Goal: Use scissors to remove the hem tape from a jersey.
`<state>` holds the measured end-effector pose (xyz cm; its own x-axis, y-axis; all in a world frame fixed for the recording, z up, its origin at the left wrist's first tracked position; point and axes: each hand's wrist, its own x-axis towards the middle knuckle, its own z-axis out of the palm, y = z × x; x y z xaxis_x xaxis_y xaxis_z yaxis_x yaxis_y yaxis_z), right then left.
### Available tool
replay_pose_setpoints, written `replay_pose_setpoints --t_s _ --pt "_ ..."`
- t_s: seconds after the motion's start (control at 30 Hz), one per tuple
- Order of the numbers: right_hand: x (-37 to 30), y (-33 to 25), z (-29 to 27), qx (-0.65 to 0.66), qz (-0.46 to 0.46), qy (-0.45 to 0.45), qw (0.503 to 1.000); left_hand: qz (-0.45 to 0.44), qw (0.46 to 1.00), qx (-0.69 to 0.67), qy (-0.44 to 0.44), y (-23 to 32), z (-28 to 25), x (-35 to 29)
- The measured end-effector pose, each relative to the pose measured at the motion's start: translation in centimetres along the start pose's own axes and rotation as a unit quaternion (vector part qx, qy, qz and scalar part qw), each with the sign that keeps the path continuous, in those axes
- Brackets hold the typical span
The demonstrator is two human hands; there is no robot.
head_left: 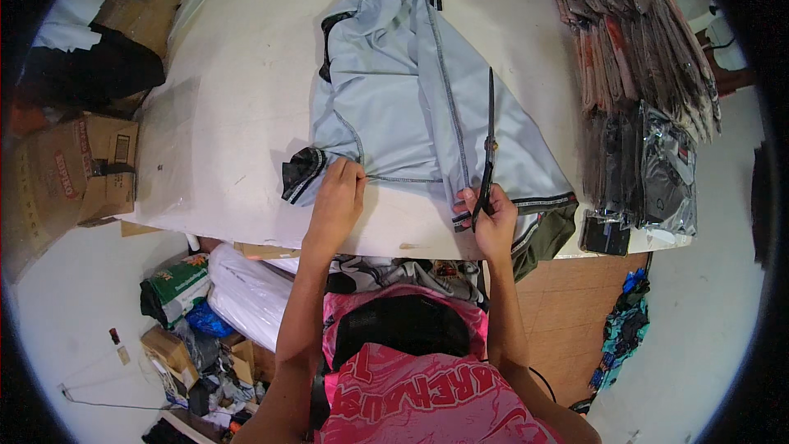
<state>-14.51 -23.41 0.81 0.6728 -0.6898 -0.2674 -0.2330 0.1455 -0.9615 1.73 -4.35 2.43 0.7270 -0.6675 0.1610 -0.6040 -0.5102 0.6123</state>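
Observation:
A light grey-blue garment (378, 90) lies spread on the white table, its overlocked seams facing up and dark banded trim at its edges. My left hand (337, 201) is closed at the garment's near left edge, pinching the fabric beside a small sleeve end with black trim (303, 173). In my right hand (496, 220) are black-handled scissors (491, 127), their long blades pointing away from me over the garment. The scissor blades look nearly together. My right fingers also rest at the garment's near hem, where an olive-green part (546, 237) hangs over the table edge.
Bagged folded garments (612, 41) are stacked along the right of the white table (234, 115). A dark phone (604, 234) lies at the near right edge. A cardboard box (107, 168) stands left, with dark cloth (99, 70) behind it. White plastic-wrapped rolls (251, 292) lie below.

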Motion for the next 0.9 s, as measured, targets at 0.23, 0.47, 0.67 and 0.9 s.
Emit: replay_pose_setpoints --t_s 0.23,0.47,0.67,0.9 --pt "-0.1 -0.2 0.0 0.004 -0.002 -0.006 1.000 -0.006 0.996 -0.082 -0.022 -1.0 -0.4 -0.6" --pt "-0.1 -0.3 0.0 -0.011 -0.013 -0.008 1.000 -0.009 0.987 -0.161 0.005 -2.0 -0.7 -1.4" --pt "0.0 -0.2 -0.1 -0.004 -0.014 -0.010 1.000 -0.068 0.982 -0.175 0.021 -0.3 -0.3 -1.2" --pt "-0.2 -0.9 0.2 -0.001 0.005 -0.013 1.000 -0.008 0.996 -0.068 0.061 -1.5 0.8 -0.9"
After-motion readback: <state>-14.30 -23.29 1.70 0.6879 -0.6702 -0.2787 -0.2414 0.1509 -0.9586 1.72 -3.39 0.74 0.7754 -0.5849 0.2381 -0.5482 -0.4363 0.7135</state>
